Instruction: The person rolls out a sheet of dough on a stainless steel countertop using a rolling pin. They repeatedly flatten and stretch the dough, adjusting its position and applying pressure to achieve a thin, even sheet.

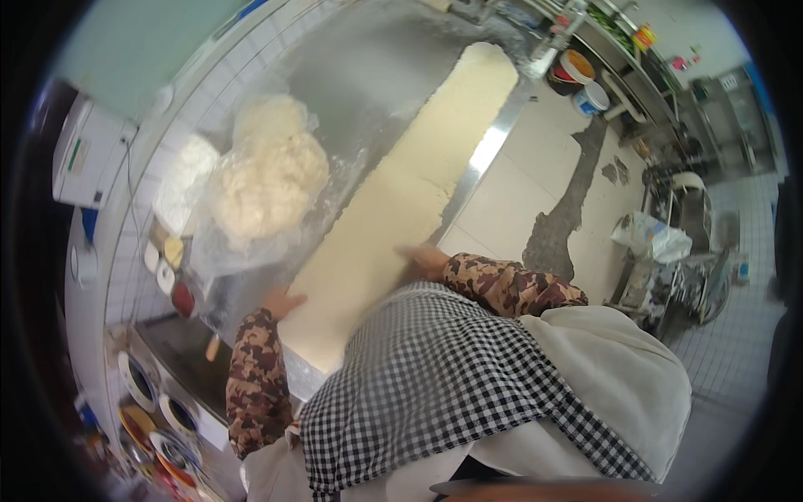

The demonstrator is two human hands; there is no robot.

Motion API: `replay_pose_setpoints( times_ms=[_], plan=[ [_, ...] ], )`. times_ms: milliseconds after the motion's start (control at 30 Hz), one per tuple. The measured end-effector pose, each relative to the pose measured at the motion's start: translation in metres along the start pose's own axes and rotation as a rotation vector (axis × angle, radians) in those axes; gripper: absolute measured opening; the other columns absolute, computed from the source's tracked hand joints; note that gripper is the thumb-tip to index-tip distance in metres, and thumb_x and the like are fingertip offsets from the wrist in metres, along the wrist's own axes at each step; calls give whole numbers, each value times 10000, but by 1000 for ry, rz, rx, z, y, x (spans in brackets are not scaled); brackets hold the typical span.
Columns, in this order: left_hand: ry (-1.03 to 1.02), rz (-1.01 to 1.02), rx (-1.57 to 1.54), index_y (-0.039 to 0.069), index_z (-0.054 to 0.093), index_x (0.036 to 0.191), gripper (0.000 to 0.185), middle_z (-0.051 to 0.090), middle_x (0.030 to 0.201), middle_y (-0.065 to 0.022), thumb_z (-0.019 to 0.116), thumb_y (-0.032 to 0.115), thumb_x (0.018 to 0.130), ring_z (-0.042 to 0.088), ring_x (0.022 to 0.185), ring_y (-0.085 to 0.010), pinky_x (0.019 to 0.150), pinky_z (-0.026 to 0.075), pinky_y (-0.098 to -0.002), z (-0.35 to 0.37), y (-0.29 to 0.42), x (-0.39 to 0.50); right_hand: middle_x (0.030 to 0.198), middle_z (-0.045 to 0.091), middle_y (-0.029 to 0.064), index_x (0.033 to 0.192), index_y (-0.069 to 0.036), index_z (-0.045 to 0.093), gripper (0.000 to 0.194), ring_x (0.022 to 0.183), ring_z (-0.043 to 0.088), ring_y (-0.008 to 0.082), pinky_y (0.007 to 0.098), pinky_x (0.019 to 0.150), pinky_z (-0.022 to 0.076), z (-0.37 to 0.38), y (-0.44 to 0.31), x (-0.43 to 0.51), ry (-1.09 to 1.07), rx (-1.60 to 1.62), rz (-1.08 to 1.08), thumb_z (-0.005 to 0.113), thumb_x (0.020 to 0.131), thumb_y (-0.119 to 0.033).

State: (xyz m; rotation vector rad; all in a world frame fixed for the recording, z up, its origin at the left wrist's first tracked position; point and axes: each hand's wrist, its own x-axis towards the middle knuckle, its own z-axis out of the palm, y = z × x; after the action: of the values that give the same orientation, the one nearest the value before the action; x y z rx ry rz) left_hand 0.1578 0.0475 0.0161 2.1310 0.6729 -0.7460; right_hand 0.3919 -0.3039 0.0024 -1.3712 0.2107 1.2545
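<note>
A long, flat sheet of pale dough (401, 188) runs diagonally across a metal work table (370, 63). My left hand (283, 302) touches the sheet's left edge near its closer end, fingers apart and holding nothing that I can see. At the opposite edge, my right hand (425, 260) is blurred; its fingertips lie over or against the dough, and its exact grip is unclear. Both forearms wear camouflage sleeves. To the left of the sheet sits a large lump of dough (270, 182) on and partly under clear plastic.
White flour (187, 182) lies by the tiled wall, with small containers nearer me. A wooden-handled tool (213, 347) and round lidded containers (138, 380) are at the lower left. Buckets (591, 99) stand on the floor at the upper right. A cluttered metal rack (677, 263) stands right.
</note>
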Motion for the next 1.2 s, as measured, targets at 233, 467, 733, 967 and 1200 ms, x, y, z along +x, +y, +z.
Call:
replay_pose_setpoints(
  times_ms=[233, 467, 733, 967, 1200],
  plan=[
    [749, -196, 97, 10, 596, 1346, 534, 645, 1257, -260, 607, 380, 961, 578, 1193, -434, 1058, 437, -508, 99, -56, -48, 1403, 497, 315, 1449, 79, 405, 709, 1228, 575, 452, 593, 1005, 527, -30, -34, 12, -57, 117, 334, 558, 1029, -471],
    [843, -413, 469, -118, 502, 1374, 756, 564, 1329, -330, 506, 525, 978, 499, 1279, -461, 1167, 264, -594, 129, 16, -9, 1471, 403, 341, 1534, 44, 217, 783, 1288, 527, 520, 642, 1065, 479, -35, -40, 26, -60, 40, 378, 489, 1053, -511],
    [679, -106, 53, -97, 479, 1404, 884, 464, 1462, -304, 640, 589, 870, 377, 1415, -435, 1228, 197, -562, 88, 189, 64, 1456, 449, 281, 1504, 17, 309, 715, 1311, 519, 453, 601, 1084, 462, -32, -36, 27, -41, 178, 426, 456, 1065, -527],
    [559, -170, -126, -66, 474, 1436, 772, 546, 1428, -260, 667, 474, 919, 482, 1353, -414, 1192, 331, -495, 78, 112, 28, 1466, 455, 323, 1530, 53, 305, 809, 1289, 543, 436, 514, 1097, 476, -22, -65, 8, -57, -119, 525, 470, 1047, -575],
    [548, -327, 223, -126, 447, 1428, 834, 498, 1445, -309, 542, 562, 967, 401, 1404, -447, 1239, 204, -549, 87, 125, 38, 1423, 578, 249, 1443, 35, 531, 681, 1271, 575, 371, 450, 1112, 440, -61, -96, 24, -600, -1038, 135, 537, 1036, -511]
  ],
)
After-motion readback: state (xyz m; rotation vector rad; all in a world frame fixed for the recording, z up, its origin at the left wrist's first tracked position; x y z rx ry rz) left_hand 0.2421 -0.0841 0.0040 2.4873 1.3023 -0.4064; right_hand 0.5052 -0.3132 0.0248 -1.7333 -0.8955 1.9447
